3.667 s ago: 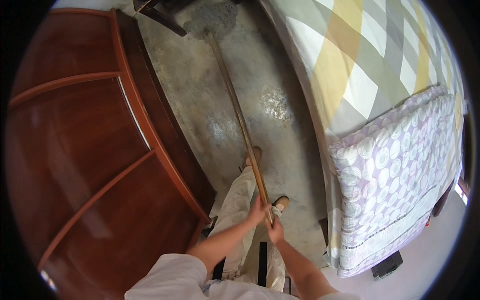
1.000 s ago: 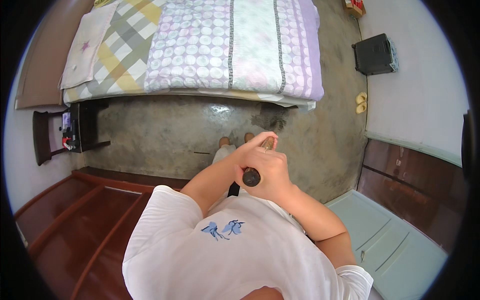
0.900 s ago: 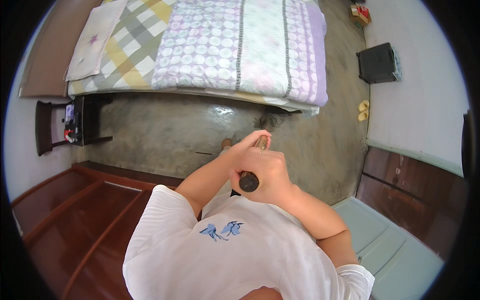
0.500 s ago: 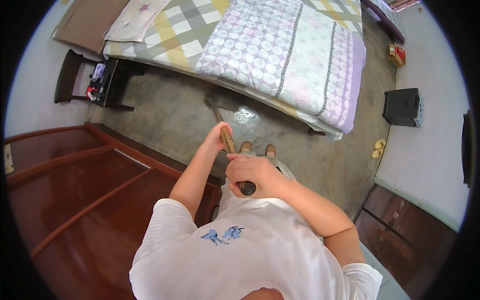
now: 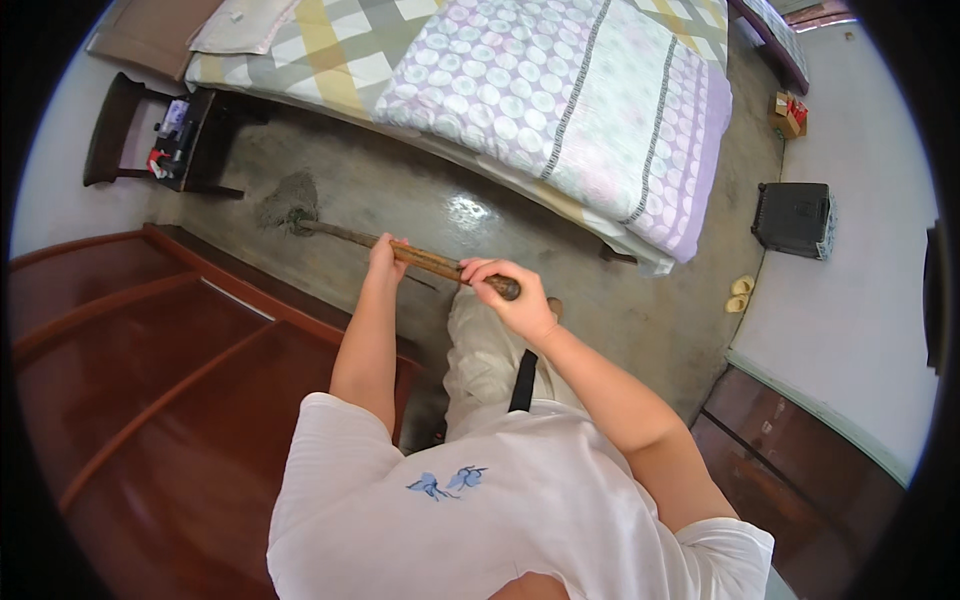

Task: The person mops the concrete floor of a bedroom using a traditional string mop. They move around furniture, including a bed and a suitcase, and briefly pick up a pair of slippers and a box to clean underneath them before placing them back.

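A mop with a long wooden handle [image 5: 430, 262] slants across in front of me. My left hand [image 5: 384, 260] is wrapped round the middle of the handle. Near its rounded top end, my right hand [image 5: 518, 300] grips it too. The grey, shaggy mop head [image 5: 290, 205] rests on the floor between the bed and the dark red wooden furniture, close to the chair.
A bed [image 5: 350, 40] with a folded purple-and-white quilt [image 5: 480, 90] spans the far side. At left stand a dark wooden chair [image 5: 112, 130] and red-brown furniture [image 5: 150, 370]. A black case [image 5: 793, 218], yellow slippers [image 5: 739, 293] and a cardboard box [image 5: 789, 115] line the right wall.
The mop head has swung left across the floor toward the chair. Both hands still hold the handle, which now lies more sideways; my left hand has shifted left.
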Motion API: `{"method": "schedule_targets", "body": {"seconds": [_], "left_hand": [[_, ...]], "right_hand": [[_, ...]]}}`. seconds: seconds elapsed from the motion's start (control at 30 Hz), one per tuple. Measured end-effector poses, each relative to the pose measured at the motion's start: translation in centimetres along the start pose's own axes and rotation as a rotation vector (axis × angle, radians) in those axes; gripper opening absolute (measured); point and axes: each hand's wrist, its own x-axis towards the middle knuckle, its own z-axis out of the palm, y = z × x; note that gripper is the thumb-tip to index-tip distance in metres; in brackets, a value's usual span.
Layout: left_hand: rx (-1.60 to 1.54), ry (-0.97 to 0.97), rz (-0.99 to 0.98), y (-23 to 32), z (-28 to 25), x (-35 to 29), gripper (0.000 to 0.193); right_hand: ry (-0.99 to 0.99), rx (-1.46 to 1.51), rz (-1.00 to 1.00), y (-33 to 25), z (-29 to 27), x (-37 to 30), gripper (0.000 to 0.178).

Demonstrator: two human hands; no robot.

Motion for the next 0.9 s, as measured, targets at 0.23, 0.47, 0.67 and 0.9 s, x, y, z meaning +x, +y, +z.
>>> {"method": "schedule_targets", "body": {"seconds": [0.23,0.47,0.67,0.9], "left_hand": [[-0.043,-0.086,-0.124,-12.0,7.1,-9.7,0.010],[-0.051,-0.263,-0.285,-30.0,14.9,-19.0,0.009],[0.055,-0.348,-0.446,-44.7,20.1,-26.8,0.009],[0.073,-0.528,-0.700,-49.9,17.9,-28.3,0.010]], "right_hand": [[0.066,-0.006,-0.067,-5.1,-11.5,-5.6,0.003],[0.172,-0.181,-0.261,-12.9,-25.2,-17.1,0.002],[0.273,-0.510,-0.424,-16.9,-34.1,-27.6,0.005],[-0.079,-0.435,-0.601,-16.1,-32.4,-31.9,0.016]]}}
